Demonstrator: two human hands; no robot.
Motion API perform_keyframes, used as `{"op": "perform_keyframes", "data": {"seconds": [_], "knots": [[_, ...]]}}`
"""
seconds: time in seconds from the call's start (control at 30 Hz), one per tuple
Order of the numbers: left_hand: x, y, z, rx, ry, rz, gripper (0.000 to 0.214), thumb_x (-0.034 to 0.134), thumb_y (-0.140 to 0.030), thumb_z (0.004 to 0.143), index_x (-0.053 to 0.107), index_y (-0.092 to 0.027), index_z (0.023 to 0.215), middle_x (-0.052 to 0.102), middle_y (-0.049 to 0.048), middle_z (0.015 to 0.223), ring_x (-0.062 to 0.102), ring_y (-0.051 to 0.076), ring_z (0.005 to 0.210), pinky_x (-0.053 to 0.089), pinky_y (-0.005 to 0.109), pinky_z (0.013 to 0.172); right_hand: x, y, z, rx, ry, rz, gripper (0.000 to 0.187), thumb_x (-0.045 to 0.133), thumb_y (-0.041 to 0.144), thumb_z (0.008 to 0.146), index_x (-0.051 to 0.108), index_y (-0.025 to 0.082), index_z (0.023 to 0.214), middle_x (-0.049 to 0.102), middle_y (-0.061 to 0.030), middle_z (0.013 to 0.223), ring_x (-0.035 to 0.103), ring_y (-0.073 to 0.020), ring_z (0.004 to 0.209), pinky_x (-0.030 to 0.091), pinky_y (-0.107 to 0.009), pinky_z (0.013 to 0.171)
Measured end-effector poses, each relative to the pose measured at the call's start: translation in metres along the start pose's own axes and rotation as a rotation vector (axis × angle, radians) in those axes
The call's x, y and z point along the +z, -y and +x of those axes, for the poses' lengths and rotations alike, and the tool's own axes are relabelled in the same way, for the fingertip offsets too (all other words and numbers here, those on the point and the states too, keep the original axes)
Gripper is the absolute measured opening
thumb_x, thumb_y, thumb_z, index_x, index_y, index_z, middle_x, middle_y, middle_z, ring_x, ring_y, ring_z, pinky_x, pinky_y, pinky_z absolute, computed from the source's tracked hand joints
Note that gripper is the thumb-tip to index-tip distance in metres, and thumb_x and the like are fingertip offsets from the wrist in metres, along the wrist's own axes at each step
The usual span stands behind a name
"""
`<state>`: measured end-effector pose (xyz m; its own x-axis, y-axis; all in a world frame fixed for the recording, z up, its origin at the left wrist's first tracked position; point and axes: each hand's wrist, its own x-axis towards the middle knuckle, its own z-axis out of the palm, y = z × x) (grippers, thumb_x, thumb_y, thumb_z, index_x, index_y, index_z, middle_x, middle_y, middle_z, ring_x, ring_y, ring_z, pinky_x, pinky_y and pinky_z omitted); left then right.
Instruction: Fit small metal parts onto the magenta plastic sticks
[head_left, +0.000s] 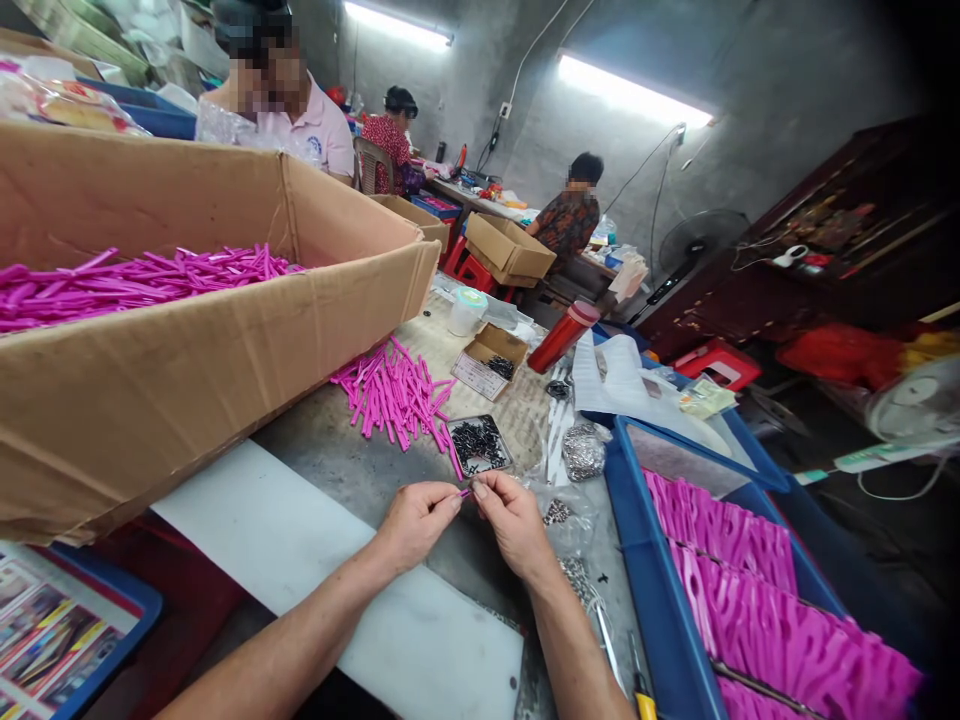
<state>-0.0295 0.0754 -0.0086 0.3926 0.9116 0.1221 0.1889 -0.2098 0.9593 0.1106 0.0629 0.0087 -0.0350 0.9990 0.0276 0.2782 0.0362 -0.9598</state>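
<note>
My left hand [420, 520] and my right hand [508, 515] meet over the near part of the table. Between thumb and fingers, my left hand pinches a thin magenta plastic piece [464, 493]. The right fingertips are closed at its other end; whether they hold a small part as well is hidden. Just beyond my hands is a small square tray [480, 445] of black bits. Left of that tray lies a loose pile of magenta plastic sticks [394, 395].
A large cardboard box [187, 340] of magenta sticks fills the left. At right, a blue crate [637, 560] holds rows of magenta pieces. Nearby are a red bottle [562, 337], a small carton [489, 362], bags of metal parts [585, 450] and a yellow-handled tool [644, 700]. Other people sit behind.
</note>
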Motion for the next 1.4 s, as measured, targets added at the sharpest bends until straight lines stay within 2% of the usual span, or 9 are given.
{"op": "perform_keyframes", "data": {"seconds": [0.27, 0.53, 0.8, 0.9, 1.0, 1.13, 1.4], "knots": [[0.000, 0.001, -0.001, -0.007, -0.006, 0.012, 0.027, 0.038, -0.019, 0.074, 0.040, -0.015, 0.048, 0.026, -0.0056, 0.050, 0.027, 0.008, 0.049, 0.024, 0.019, 0.047, 0.002, -0.005, -0.002, -0.028, 0.000, -0.032, 0.016, 0.048, 0.031, 0.074, 0.050, 0.017, 0.070, 0.040, 0.0042, 0.057, 0.036, -0.0100, 0.052, 0.030, -0.021, 0.050], [0.001, 0.002, -0.002, -0.017, 0.003, 0.011, 0.028, 0.039, -0.020, 0.075, 0.038, -0.016, 0.047, 0.025, -0.0059, 0.050, 0.027, 0.009, 0.049, 0.025, 0.019, 0.047, 0.004, -0.007, -0.002, -0.133, -0.060, -0.260, 0.014, 0.043, 0.026, 0.077, 0.047, 0.017, 0.067, 0.042, 0.0029, 0.060, 0.039, -0.0117, 0.057, 0.032, -0.022, 0.054], [0.000, 0.000, -0.001, -0.032, 0.010, -0.026, 0.024, 0.039, -0.023, 0.076, 0.052, -0.014, 0.058, 0.035, -0.0047, 0.052, 0.033, 0.009, 0.051, 0.030, 0.019, 0.050, 0.004, -0.006, -0.004, -0.090, -0.081, -0.199, 0.019, 0.039, 0.030, 0.079, 0.048, 0.017, 0.069, 0.038, 0.0039, 0.056, 0.036, -0.0105, 0.053, 0.031, -0.021, 0.050], [0.001, 0.000, -0.001, -0.050, 0.021, -0.079, 0.021, 0.038, -0.024, 0.077, 0.055, -0.014, 0.069, 0.038, -0.0045, 0.053, 0.036, 0.009, 0.051, 0.031, 0.018, 0.048, -0.001, -0.003, -0.007, -0.068, -0.121, -0.168, 0.020, 0.038, 0.031, 0.080, 0.049, 0.017, 0.070, 0.039, 0.0034, 0.057, 0.036, -0.0103, 0.052, 0.030, -0.021, 0.049], [0.001, 0.000, -0.001, -0.125, 0.043, -0.188, 0.018, 0.040, -0.027, 0.077, 0.052, -0.015, 0.078, 0.040, -0.0059, 0.051, 0.035, 0.007, 0.043, 0.029, 0.017, 0.041, -0.009, 0.002, -0.012, -0.079, -0.161, -0.177, 0.019, 0.041, 0.031, 0.078, 0.050, 0.017, 0.069, 0.040, 0.0029, 0.057, 0.037, -0.0107, 0.053, 0.031, -0.022, 0.050], [0.001, 0.000, 0.000, -0.166, 0.087, -0.252, 0.019, 0.039, -0.030, 0.078, 0.051, -0.014, 0.076, 0.045, -0.0046, 0.053, 0.035, 0.006, 0.039, 0.028, 0.016, 0.039, -0.023, 0.007, -0.021, -0.099, -0.224, -0.229, 0.019, 0.042, 0.031, 0.077, 0.051, 0.017, 0.069, 0.043, 0.0023, 0.057, 0.039, -0.0111, 0.054, 0.033, -0.022, 0.051], [0.002, 0.005, 0.001, -0.141, 0.041, -0.286, 0.019, 0.042, -0.028, 0.076, 0.054, -0.013, 0.075, 0.044, -0.0042, 0.059, 0.037, 0.004, 0.039, 0.028, 0.016, 0.038, -0.051, 0.007, -0.034, -0.101, -0.356, -0.294, 0.020, 0.044, 0.032, 0.075, 0.053, 0.015, 0.068, 0.044, 0.0021, 0.055, 0.039, -0.0111, 0.051, 0.032, -0.021, 0.049]]}}
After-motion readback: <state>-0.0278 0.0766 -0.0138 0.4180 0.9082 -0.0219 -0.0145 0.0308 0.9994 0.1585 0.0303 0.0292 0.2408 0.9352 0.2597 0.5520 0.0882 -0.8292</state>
